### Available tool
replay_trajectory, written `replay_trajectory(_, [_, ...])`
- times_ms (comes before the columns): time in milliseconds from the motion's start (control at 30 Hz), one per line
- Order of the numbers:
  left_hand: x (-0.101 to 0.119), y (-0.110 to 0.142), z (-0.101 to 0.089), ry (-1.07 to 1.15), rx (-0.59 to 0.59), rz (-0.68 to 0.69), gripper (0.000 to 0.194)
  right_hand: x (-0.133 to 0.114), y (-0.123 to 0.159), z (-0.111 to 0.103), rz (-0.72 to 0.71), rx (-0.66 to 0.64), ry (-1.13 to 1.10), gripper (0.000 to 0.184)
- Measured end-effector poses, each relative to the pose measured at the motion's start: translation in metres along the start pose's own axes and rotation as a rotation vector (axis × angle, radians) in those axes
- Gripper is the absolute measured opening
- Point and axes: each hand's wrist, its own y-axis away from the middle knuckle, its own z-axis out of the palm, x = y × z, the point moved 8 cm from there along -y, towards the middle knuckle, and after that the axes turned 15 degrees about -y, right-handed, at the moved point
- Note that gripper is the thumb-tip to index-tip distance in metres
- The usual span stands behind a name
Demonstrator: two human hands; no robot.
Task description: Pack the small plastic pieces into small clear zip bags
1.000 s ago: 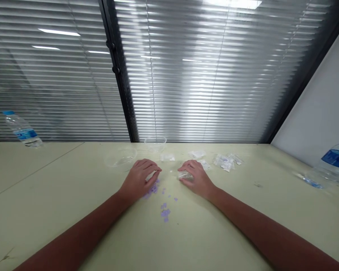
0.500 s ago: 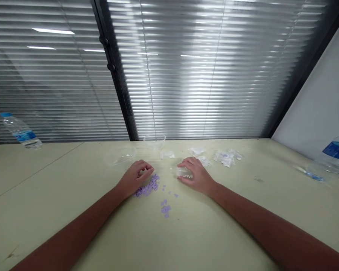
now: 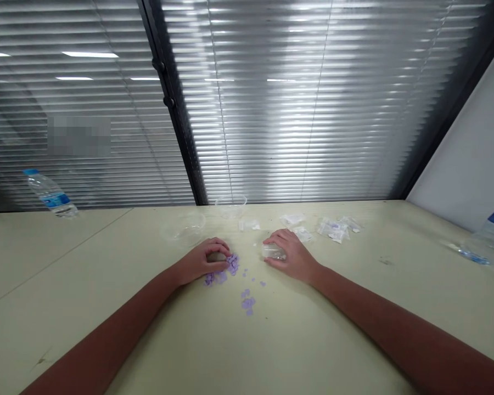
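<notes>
My left hand [image 3: 203,260] rests on the table, its fingers and thumb curled and their tips closed against a clump of small flat purple pieces [image 3: 233,264]. Whether any sit deeper in the grasp is hidden. More of the pieces [image 3: 209,279] lie just under the thumb, and a loose scatter [image 3: 248,303] spreads nearer to me. My right hand [image 3: 292,255] is wrapped around a small clear plastic container [image 3: 274,252], which lies on its side with its opening apparently toward the left; its contents cannot be made out.
Behind the hands are a clear round lid or dish [image 3: 189,227], a clear bowl [image 3: 231,206] and a small clear packet [image 3: 249,225]. Several plastic bags [image 3: 337,228] lie at right. Water bottles stand at left [image 3: 53,195] and right [image 3: 492,233]. Window blinds [image 3: 267,109] back the table [image 3: 313,340].
My left fingers have shifted onto the pile, and a clump now sits at their tips, separated from the pieces under the thumb. The right hand keeps its hold. The whole view has shifted slightly.
</notes>
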Motion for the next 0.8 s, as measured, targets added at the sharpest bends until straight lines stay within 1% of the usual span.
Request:
replay_trajectory(100, [-0.004,-0.002,0.003,0.032,0.029,-0.038,0.03,0.0,0.0,0.0,0.001,0.002,0.01,0.033])
replay_trajectory(300, [-0.015,0.0,0.003,0.228,-0.004,-0.154,0.035,0.003,0.001,0.001,0.021,-0.005,0.02,0.033])
replay_trajectory(433, [-0.02,0.001,0.003,0.294,0.008,-0.238,0.038,0.003,0.001,0.001,0.017,-0.003,0.027,0.034])
replay_trajectory(600, [-0.027,0.005,0.0,0.376,0.103,-0.408,0.043,0.001,0.001,0.001,0.018,-0.008,0.028,0.033])
replay_trajectory(667, [-0.029,0.007,0.0,0.39,0.133,-0.457,0.045,0.002,0.001,0.0,0.019,-0.01,0.027,0.033])
replay_trajectory(733, [-0.029,0.008,-0.002,0.372,0.164,-0.474,0.045,0.003,0.001,0.0,0.022,-0.016,0.021,0.033])
replay_trajectory(800, [-0.024,0.008,-0.007,0.315,0.222,-0.45,0.043,0.002,0.001,0.001,0.027,-0.022,0.01,0.033])
